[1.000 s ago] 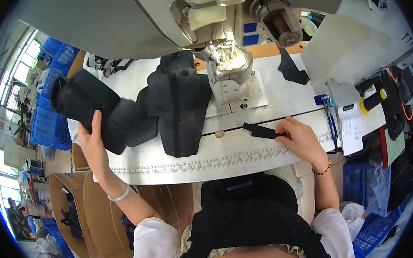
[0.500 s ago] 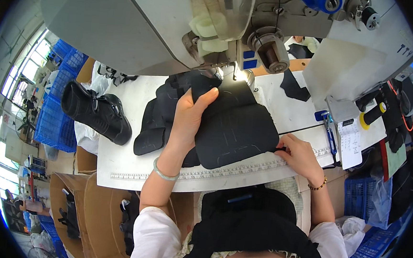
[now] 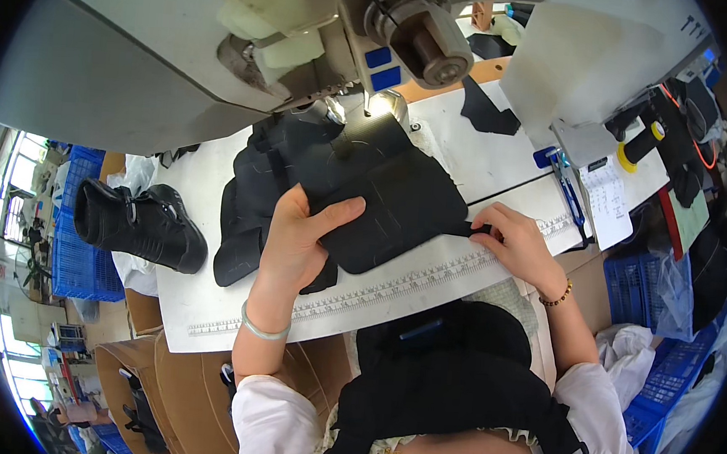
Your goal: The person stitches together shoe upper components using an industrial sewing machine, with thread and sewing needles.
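Observation:
A black panel with pale chalk-like lines lies on the white sewing table, its far edge by the lit needle area of the sewing machine. My left hand is closed on its left side, thumb on top, the other fingers mostly hidden. More black panels are stacked or joined beneath and to the left. At the panel's right corner, my right hand pinches a small dark bit; I cannot tell whether it belongs to the panel.
A black boot lies on the table's left. A printed ruler runs along the near edge. Blue snips, a white paper and a black thread spool are at the right. Cardboard boxes stand below left.
The view has turned and shifted. My left hand has slid nearer along the panel, away from the needle area. My right hand's fingers now pinch a small dark bit at the panel's corner.

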`<state>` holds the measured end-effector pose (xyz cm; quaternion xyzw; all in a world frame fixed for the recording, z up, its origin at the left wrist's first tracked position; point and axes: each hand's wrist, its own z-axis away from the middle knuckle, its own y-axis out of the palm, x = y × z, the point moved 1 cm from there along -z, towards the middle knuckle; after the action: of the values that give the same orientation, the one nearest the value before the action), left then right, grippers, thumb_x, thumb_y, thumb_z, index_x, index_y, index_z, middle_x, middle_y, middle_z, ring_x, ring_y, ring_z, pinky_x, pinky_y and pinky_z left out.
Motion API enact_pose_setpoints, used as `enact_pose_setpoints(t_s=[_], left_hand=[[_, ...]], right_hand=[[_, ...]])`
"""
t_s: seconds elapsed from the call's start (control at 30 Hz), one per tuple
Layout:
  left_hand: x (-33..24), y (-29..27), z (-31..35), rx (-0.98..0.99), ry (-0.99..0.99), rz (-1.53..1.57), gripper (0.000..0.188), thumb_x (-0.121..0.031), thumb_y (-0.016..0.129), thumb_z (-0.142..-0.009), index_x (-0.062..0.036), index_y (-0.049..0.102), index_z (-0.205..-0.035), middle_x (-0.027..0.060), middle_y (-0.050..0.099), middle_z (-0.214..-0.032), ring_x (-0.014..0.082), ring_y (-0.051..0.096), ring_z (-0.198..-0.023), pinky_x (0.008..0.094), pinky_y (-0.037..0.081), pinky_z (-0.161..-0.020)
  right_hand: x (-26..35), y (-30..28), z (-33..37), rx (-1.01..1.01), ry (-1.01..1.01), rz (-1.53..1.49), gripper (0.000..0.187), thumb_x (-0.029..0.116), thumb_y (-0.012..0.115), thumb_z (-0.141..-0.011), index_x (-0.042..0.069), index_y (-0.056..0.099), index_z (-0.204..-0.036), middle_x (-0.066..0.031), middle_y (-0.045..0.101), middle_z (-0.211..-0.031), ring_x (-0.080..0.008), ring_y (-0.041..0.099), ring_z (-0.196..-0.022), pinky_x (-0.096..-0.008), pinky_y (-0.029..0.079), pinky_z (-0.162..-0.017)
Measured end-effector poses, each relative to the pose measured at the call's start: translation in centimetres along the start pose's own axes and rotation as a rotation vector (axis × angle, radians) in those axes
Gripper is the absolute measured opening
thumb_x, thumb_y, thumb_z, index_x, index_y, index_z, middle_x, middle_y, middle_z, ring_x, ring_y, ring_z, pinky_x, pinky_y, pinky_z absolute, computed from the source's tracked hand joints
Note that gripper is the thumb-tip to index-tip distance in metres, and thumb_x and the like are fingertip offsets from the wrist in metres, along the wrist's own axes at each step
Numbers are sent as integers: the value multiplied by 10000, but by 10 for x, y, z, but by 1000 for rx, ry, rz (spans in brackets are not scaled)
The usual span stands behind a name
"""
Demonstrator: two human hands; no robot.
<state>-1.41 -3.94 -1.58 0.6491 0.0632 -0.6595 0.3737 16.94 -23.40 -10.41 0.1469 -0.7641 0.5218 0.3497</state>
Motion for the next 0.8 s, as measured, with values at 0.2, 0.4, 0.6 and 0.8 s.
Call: enact_pose_setpoints(t_s=[0.2, 0.4, 0.6, 0.8], left_hand=[[8, 0, -3, -71, 236, -294, 260, 3, 657, -785, 30, 570, -1029, 66, 628, -976, 112, 586, -853, 241, 480, -798], [14, -11, -4, -54, 271, -347, 265, -16, 664, -788, 28, 569, -1031, 66, 629, -960, 108, 584, -862, 238, 481, -792], [6, -9, -3, 9, 189, -247, 251, -9, 668, -777, 30, 577, -1007, 69, 631, -948, 112, 595, -841, 230, 489, -758], [-14, -11, -2, 111, -28, -102, 235, -6, 663, -768, 34, 596, -990, 70, 640, -907, 118, 606, -802, 221, 491, -711]], right_hand=[[-7, 1, 2, 8, 68, -114, 145, 60, 668, -728, 54, 552, -814, -59, 548, -789, -177, 552, -617, -294, 443, -572], [0, -24, 4, 262, 39, -548, 159, 22, 718, -700, 41, 583, -782, -57, 578, -873, -71, 498, -661, -220, 414, -591], [77, -14, -12, 200, -74, -972, 68, -10, 631, -800, 21, 593, -847, -27, 572, -847, -52, 521, -645, -184, 409, -550], [101, 22, -28, 0, 24, -859, 99, 18, 632, -808, 26, 635, -907, -7, 559, -800, -19, 483, -570, -172, 368, -494]])
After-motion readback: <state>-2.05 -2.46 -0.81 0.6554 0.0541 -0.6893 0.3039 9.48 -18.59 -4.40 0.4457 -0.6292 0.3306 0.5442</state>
